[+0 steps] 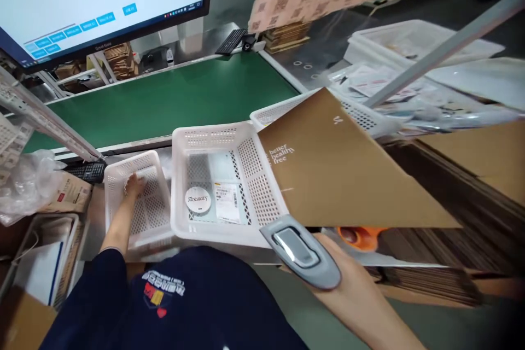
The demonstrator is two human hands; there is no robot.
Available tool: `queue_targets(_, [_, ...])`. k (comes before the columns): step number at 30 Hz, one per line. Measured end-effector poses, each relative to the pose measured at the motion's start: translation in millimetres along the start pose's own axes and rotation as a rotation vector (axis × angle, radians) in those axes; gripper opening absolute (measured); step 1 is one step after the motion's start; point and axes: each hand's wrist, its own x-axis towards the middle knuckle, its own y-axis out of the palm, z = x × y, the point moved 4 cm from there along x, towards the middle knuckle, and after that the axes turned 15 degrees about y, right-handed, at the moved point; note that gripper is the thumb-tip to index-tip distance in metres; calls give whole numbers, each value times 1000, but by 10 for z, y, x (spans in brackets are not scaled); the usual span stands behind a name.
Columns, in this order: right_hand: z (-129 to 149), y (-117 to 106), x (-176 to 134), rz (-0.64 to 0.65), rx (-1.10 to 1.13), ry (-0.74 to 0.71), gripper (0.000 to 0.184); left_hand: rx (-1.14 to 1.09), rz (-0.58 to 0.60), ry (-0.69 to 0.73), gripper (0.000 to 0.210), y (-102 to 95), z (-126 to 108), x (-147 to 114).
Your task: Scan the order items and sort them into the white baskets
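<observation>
My left hand (pixel 133 186) reaches down into the small white basket (pixel 162 175) on the left. Its fingers look curled, with something pale at the fingertips too small to make out. Beside it, a larger white basket (pixel 262 175) holds a round white container (pixel 198 200) marked "beauty" and a printed label slip (pixel 227 203). At that basket's near right corner is my right hand (pixel 328 251), with a grey device (pixel 299 251) over it. The device and a tilted brown flat cardboard piece (pixel 336 169) hide its fingers. Orange scissor handles (pixel 361 238) show under the cardboard.
A monitor (pixel 102 0) hangs at upper left, over a green belt (pixel 172 93). Flat cartons (pixel 447 240) are stacked at right. Plastic bags (pixel 443 104) and a white tub (pixel 410 38) lie beyond. A grey pole (pixel 447 49) crosses the right side.
</observation>
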Motion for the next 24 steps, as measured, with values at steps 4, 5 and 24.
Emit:
queue_targets(4, [251, 42, 78, 57, -45, -3, 14, -179, 41, -25, 59, 117, -140, -22])
queue_targets(5, [334, 58, 90, 82, -67, -23, 12, -269, 57, -11, 67, 127, -265, 13])
queue_targets(24, [614, -487, 2, -43, 64, -235, 28, -297, 661, 599, 85, 1076, -2572, -753])
